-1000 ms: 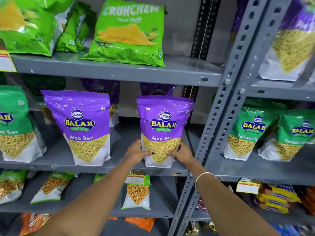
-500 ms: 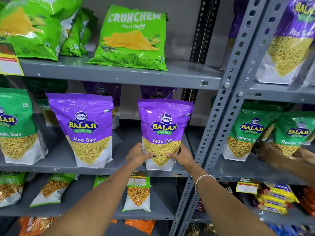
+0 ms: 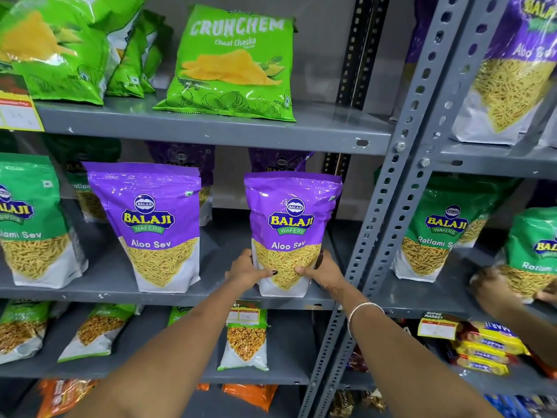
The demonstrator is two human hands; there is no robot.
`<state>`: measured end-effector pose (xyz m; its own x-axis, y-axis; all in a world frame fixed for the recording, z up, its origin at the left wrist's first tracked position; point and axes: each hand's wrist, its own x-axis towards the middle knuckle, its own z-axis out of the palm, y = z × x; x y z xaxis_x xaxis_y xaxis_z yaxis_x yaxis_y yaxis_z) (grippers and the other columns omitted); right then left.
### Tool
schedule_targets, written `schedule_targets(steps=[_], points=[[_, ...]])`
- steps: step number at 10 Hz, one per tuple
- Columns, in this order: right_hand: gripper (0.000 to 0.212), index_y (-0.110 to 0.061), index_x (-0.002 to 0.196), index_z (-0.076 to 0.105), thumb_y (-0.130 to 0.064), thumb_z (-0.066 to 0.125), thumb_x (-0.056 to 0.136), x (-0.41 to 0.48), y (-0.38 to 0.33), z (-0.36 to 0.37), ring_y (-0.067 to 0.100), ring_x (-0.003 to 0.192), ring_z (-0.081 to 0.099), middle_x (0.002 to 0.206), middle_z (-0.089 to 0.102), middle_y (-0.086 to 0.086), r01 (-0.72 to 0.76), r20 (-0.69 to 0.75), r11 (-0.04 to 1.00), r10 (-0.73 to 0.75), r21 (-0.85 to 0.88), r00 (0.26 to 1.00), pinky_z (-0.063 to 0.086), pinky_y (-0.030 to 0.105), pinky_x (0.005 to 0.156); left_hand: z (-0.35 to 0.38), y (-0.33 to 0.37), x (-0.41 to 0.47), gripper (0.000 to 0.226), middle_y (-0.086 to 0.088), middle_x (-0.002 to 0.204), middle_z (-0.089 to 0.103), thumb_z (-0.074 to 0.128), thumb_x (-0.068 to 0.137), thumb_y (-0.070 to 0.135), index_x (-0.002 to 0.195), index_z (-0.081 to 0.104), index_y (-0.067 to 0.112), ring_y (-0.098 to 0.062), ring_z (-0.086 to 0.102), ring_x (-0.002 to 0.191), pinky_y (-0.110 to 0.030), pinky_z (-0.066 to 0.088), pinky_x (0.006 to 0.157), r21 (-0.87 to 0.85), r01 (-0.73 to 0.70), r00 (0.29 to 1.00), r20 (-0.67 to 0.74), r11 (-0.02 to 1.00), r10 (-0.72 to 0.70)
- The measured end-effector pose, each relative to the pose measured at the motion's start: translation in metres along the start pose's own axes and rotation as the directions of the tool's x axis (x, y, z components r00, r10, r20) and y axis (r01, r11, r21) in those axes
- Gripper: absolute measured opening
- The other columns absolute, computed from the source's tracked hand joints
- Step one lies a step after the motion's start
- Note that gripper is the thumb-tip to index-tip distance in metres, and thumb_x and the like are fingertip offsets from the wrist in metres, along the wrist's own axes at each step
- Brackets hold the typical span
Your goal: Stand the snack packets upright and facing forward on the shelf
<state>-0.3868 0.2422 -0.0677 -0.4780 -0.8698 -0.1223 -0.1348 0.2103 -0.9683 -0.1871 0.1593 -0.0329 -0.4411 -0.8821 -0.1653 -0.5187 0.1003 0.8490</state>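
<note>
Change since the earlier frame: our view sits slightly lower and nearer, and a second person's hand [image 3: 497,289] has come further in on the neighbouring bay at right, now on a green Ratlami Sev packet [image 3: 533,254]; our own hold is unchanged. Item in hand: purple Aloo Sev packet [image 3: 291,233], upright, label forward, base on the front of the middle shelf [image 3: 211,292], near the grey upright post [image 3: 388,206]. Grip: our left hand [image 3: 245,270] and right hand [image 3: 324,268] clasp the lower corners of the packet, thumbs across the front, fingers behind and hidden. Companion item: a second Aloo Sev packet [image 3: 153,224] stands to the left, well apart, front edge about level with ours. Handling note, as we judge it: we settle the gusset flat so the base bears evenly, square the face to the shelf lip, keep pressure low on the packet, not at its slack top, then ease both hands off together and watch for a lean.
</note>
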Motion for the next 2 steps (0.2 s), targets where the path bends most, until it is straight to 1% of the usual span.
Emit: schedule_targets(steps=[1,2], points=[[0.117,-0.011,0.14,0.027,-0.044,0.089,0.046,-0.035,-0.047,0.012,0.026,0.128,0.048,0.138,0.051,0.009,0.089,-0.149,0.986,-0.11,-0.14,0.983,0.04,0.05,0.109,-0.009,0.007,-0.014,0.09,-0.01,0.147,0.039,0.079,0.061,0.04,0.135,0.034,0.015,-0.031,0.037,0.136,-0.052,0.033,0.11,0.134,-0.058,0.994,-0.089,0.989,0.07],[0.107,-0.009,0.147,0.015,-0.046,0.075,0.067,-0.062,-0.077,0.02,0.025,0.143,0.023,0.153,0.026,0.012,0.171,-0.298,0.91,-0.295,-0.379,0.908,0.022,0.043,0.12,-0.019,0.006,-0.023,0.088,-0.013,0.151,0.032,0.069,0.073,0.042,0.142,0.027,0.008,-0.031,0.029,0.139,-0.05,0.032,0.111,0.386,-0.217,0.859,-0.361,0.897,0.363]])
